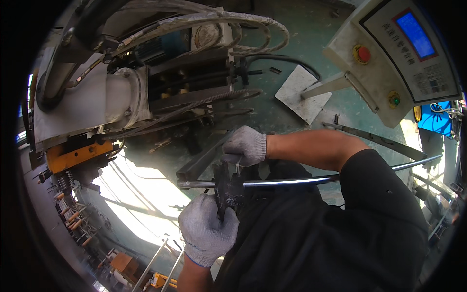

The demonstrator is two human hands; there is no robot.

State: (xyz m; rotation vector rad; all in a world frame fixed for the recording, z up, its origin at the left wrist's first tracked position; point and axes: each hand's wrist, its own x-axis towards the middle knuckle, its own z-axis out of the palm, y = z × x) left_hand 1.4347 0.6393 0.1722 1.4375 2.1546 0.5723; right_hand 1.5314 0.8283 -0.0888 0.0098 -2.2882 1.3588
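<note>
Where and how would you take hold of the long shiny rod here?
Probably by the bare stretch of the rod just right of the dark piece, coming from above, with the grip wrapped across its length. It is slim and long, runs roughly crosswise and lies uncovered there; farther right, the sleeve hides part of it.

A dark, scuffed, irregular block (227,191) is held crosswise over a long, shiny silver metal tube (296,181), hiding a stretch near the tube's left end.
</note>
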